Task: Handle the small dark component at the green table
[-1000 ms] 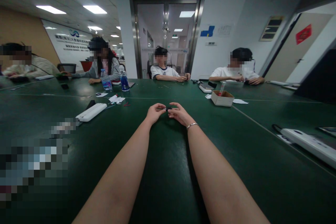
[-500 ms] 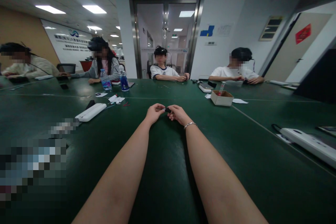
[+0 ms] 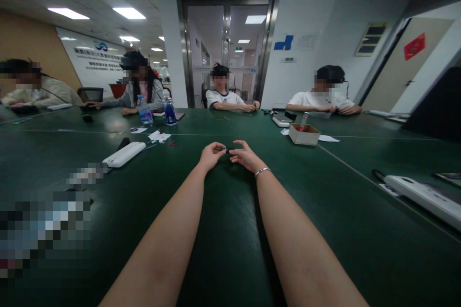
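Over the dark green table, my left hand [image 3: 212, 156] pinches a small dark object [image 3: 229, 150] between thumb and fingertips. The object is short with a paler bit near the left fingertips; it is too small to tell its kind. Just to its right is my right hand [image 3: 247, 157], a bracelet [image 3: 262, 171] at its wrist. Its index finger is raised away from the thumb, so the hand is open. The right thumb and lower fingers are beside the object's right end; whether they touch it, I cannot tell.
A small box [image 3: 304, 135] with a clear tube in it stands ahead on the right. White power strips [image 3: 125, 154] lie at left and right. Bottles [image 3: 170, 111] and paper scraps [image 3: 159, 136] are ahead on the left. Several people with headgear sit across the table.
My right hand has loosened from the small dark object, its index finger lifting and opening away from the thumb. My left hand keeps its pinch in the same place.
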`<state>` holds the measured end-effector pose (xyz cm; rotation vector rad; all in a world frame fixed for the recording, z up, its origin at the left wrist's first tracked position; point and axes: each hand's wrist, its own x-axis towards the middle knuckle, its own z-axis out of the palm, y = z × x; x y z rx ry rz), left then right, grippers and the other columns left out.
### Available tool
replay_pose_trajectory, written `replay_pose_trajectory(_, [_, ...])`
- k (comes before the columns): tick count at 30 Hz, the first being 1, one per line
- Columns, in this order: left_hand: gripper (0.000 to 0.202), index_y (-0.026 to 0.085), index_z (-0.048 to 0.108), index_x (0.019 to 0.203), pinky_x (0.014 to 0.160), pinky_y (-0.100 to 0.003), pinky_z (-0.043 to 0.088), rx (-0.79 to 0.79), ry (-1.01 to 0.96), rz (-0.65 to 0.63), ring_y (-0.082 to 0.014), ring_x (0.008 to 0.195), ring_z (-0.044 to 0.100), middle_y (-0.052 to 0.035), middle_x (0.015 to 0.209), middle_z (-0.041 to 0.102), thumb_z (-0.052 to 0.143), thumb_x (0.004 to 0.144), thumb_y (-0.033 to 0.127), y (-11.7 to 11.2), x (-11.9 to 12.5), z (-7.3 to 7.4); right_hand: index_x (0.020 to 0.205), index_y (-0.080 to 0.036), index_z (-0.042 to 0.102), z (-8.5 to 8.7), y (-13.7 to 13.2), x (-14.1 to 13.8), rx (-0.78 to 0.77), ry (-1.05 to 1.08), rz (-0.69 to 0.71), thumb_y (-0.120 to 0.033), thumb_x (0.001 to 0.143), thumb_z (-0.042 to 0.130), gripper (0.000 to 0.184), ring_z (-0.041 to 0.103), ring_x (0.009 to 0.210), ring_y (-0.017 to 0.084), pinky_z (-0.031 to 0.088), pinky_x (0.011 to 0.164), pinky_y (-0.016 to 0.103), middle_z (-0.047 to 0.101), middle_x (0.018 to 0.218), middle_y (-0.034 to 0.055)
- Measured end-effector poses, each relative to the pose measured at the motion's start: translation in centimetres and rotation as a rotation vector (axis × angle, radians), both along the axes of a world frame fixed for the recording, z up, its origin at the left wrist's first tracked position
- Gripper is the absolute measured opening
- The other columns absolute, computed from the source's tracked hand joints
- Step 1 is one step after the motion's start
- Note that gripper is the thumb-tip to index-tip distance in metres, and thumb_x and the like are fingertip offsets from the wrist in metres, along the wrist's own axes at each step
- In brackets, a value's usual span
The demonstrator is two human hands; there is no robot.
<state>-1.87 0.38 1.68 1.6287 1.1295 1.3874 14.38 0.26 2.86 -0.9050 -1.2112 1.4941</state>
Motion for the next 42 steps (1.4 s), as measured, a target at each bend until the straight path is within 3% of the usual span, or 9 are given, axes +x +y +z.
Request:
replay_pose_trajectory(4, [0.016, 0.014, 0.064, 0.084, 0.082, -0.035, 0.05, 0.013, 0.027, 0.004, -0.015, 0.077, 0.062, -0.0055, 0.086, 0.066, 0.066, 0.069, 0.009, 0.14, -0.08, -0.15, 0.099, -0.017, 0.044, -0.05, 0.11, -0.07, -0.019, -0.071, -0.041, -0.012, 0.082, 0.06, 0.024, 0.056, 0.043, 0.01, 0.044, 0.035, 0.016, 0.053, 0.068, -0.0015])
replay_pose_trajectory(8, [0.016, 0.015, 0.064, 0.084, 0.083, -0.035, 0.05, 0.017, 0.029, 0.0, -0.0149, 0.078, 0.062, -0.0059, 0.087, 0.066, 0.066, 0.07, 0.01, 0.27, -0.13, -0.3, 0.107, -0.022, 0.038, -0.09, 0.12, -0.1, 0.014, -0.002, -0.051, -0.001, 0.07, 0.068, 0.052, 0.061, 0.051, 0.01, 0.053, 0.046, 0.018, 0.052, 0.074, -0.0054])
replay_pose_trajectory(14, [0.016, 0.015, 0.064, 0.084, 0.083, -0.036, 0.05, 0.017, 0.025, 0.009, -0.0153, 0.078, 0.063, -0.0058, 0.087, 0.066, 0.066, 0.069, 0.009, 0.27, -0.13, -0.31, 0.098, -0.017, 0.042, 0.16, -0.03, -0.31, -0.019, -0.139, -0.075, -0.021, 0.087, 0.059, 0.021, 0.057, 0.042, 0.011, 0.045, 0.034, 0.016, 0.054, 0.068, -0.001])
replay_pose_trajectory(19, [0.014, 0.016, 0.064, 0.083, 0.081, -0.035, 0.05, 0.015, 0.018, 0.025, -0.0151, 0.076, 0.062, -0.0049, 0.086, 0.067, 0.065, 0.07, 0.009, 0.15, -0.06, -0.2, 0.117, -0.024, 0.034, 0.44, -0.33, -0.07, -0.002, -0.056, 0.01, -0.008, 0.077, 0.069, 0.056, 0.062, 0.05, 0.011, 0.053, 0.045, 0.02, 0.055, 0.078, -0.0024])
replay_pose_trajectory(23, [0.014, 0.016, 0.064, 0.082, 0.082, -0.035, 0.05, 0.03, 0.023, 0.016, -0.0158, 0.077, 0.063, -0.0054, 0.085, 0.067, 0.066, 0.069, 0.01, 0.27, -0.04, -0.26, 0.109, -0.016, 0.041, 0.45, -0.3, -0.1, -0.061, -0.135, 0.006, -0.025, 0.091, 0.055, 0.025, 0.059, 0.046, 0.012, 0.049, 0.038, 0.017, 0.054, 0.069, 0.0011])
replay_pose_trajectory(28, [0.015, 0.016, 0.064, 0.084, 0.082, -0.035, 0.05, 0.032, 0.026, 0.023, -0.0159, 0.08, 0.063, -0.0056, 0.088, 0.067, 0.065, 0.07, 0.01, 0.5, -0.12, -0.47, 0.117, -0.022, 0.041, 0.54, -0.43, 0.05, -0.004, -0.053, 0.05, -0.009, 0.08, 0.066, 0.046, 0.061, 0.051, 0.01, 0.053, 0.047, 0.019, 0.055, 0.078, -0.0009])
replay_pose_trajectory(33, [0.014, 0.016, 0.064, 0.083, 0.082, -0.035, 0.05, 0.06, 0.047, 0.041, -0.0163, 0.081, 0.062, -0.0059, 0.088, 0.067, 0.064, 0.07, 0.011, 0.53, -0.22, -0.52, 0.104, -0.013, 0.047, 0.52, -0.34, 0.0, -0.055, -0.112, 0.051, -0.021, 0.093, 0.051, 0.014, 0.057, 0.044, 0.011, 0.049, 0.04, 0.018, 0.056, 0.068, 0.0026])
replay_pose_trajectory(37, [0.013, 0.015, 0.064, 0.084, 0.083, -0.034, 0.05, 0.066, 0.044, 0.055, -0.0163, 0.084, 0.061, -0.0062, 0.088, 0.066, 0.064, 0.071, 0.011, 0.59, -0.33, -0.53, 0.107, -0.017, 0.046, 0.48, -0.34, -0.04, -0.02, -0.082, 0.095, -0.006, 0.08, 0.065, 0.035, 0.061, 0.052, 0.01, 0.054, 0.049, 0.018, 0.055, 0.074, -0.0016])
replay_pose_trajectory(42, [0.013, 0.016, 0.064, 0.084, 0.083, -0.034, 0.05, 0.059, 0.04, 0.034, -0.0157, 0.081, 0.062, -0.0057, 0.087, 0.067, 0.066, 0.072, 0.013, 0.5, -0.24, -0.51, 0.1, -0.014, 0.047, 0.4, -0.33, -0.15, -0.049, -0.138, 0.049, -0.023, 0.091, 0.056, 0.015, 0.058, 0.045, 0.011, 0.05, 0.04, 0.018, 0.056, 0.068, 0.0014])
